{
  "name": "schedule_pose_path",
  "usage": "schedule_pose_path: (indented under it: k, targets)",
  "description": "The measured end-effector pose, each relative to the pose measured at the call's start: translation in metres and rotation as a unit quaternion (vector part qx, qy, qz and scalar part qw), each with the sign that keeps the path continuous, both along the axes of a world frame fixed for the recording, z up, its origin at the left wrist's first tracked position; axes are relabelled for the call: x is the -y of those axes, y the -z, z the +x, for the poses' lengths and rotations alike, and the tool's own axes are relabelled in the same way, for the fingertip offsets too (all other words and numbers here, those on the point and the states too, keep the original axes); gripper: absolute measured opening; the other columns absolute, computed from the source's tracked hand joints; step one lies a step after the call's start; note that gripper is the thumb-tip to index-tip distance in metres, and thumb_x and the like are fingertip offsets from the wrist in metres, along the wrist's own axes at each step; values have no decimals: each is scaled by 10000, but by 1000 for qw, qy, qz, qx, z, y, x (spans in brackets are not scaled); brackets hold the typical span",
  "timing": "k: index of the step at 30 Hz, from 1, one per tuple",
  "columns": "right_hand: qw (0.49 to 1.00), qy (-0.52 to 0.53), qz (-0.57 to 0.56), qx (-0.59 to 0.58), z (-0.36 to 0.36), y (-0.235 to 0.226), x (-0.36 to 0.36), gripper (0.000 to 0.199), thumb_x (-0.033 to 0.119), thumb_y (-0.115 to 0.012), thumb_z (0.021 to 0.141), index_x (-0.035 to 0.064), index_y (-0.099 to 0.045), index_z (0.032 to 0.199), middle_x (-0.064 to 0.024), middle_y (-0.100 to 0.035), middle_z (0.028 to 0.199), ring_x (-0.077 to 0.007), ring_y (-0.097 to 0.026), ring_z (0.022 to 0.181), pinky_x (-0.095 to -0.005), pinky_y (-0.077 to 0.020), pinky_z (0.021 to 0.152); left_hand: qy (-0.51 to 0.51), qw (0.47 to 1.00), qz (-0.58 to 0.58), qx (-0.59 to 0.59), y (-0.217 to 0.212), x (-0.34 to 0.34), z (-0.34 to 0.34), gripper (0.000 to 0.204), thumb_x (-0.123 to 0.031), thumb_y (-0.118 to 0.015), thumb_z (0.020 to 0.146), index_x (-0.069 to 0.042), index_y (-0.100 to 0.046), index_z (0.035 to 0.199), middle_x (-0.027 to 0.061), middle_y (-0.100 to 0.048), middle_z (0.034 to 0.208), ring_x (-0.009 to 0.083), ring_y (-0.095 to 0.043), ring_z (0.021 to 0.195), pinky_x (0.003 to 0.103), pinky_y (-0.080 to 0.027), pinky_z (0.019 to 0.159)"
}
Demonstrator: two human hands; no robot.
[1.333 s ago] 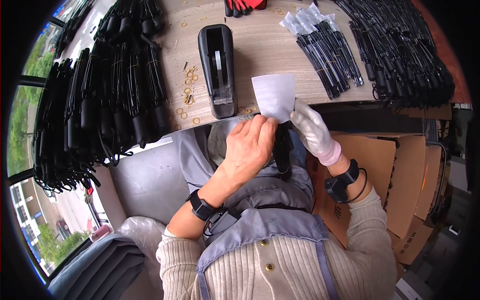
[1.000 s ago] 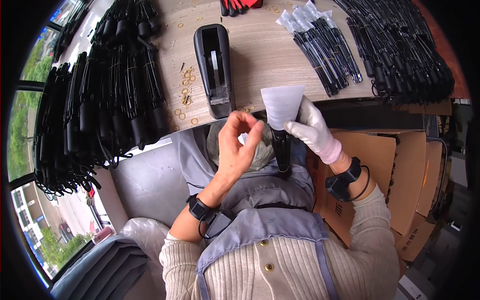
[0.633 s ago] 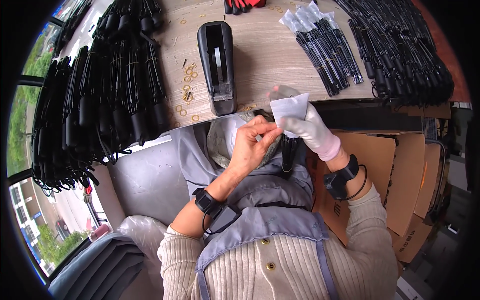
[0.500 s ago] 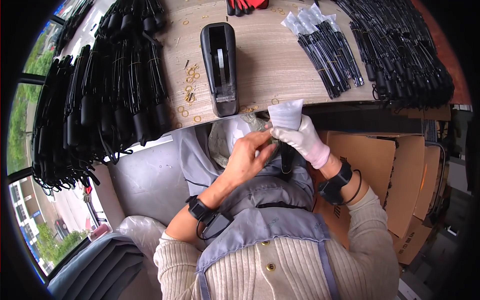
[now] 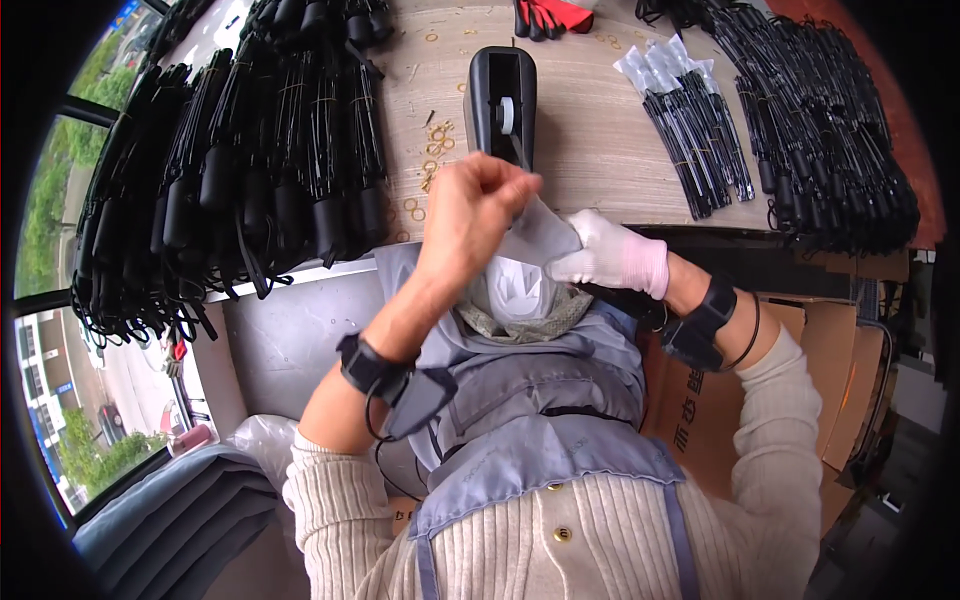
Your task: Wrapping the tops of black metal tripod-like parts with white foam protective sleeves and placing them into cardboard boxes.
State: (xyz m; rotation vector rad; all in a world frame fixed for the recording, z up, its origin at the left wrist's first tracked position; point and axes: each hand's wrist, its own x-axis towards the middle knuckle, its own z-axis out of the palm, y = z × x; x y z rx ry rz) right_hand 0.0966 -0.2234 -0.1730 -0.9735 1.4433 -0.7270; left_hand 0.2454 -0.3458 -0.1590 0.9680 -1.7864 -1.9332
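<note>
My bare left hand [image 5: 475, 215] is closed in a pinch at the front of a black tape dispenser [image 5: 484, 105]. A thin strip of clear tape [image 5: 519, 150] runs from the white roll [image 5: 506, 116] to its fingertips. My right hand [image 5: 612, 255], in a white glove, is closed on a translucent white foam sleeve [image 5: 540, 235]. The sleeve's free end points at the left hand, just below its fingers. A black, handle-like part [image 5: 630, 300] shows under the right hand; the rest of it is hidden.
Bundles of black folded umbrella frames [image 5: 225, 170] cover the table's left; more [image 5: 835, 130] lie right. Several frames with foam-wrapped ends [image 5: 690, 130] lie nearer the middle. Small yellow rubber bands [image 5: 438, 140] are scattered left of the dispenser. Red-black gloves [image 5: 552, 17] lie behind; cardboard [image 5: 740, 400] stands right.
My left hand has moved away from the foam sleeve, up to the dispenser, and taken hold of tape. The right hand has tilted the sleeve leftward. The view has shifted left.
</note>
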Motion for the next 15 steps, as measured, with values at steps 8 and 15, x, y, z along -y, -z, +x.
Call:
schedule_pose_path:
  k: [8, 15]
  targets:
    - [978, -186, 79, -48, 7, -17, 17, 214, 148, -655, 712, -31, -638, 827, -49, -630, 696, -104, -588, 654, -254, -458, 580, -29, 972, 175, -151, 3, -89, 86, 77, -20, -740, 770, -4, -699, 833, -35, -564, 705, 30, -453, 644, 181, -380, 592]
    - [947, -269, 87, -152, 23, -4, 27, 249, 165, -668, 696, -40, -636, 833, -88, -644, 684, -146, -600, 559, -258, -460, 519, -1, 965, 243, -102, -4, -82, 87, 110, 8, -728, 770, -14, -704, 875, -27, -588, 721, 37, -479, 639, 190, -398, 600]
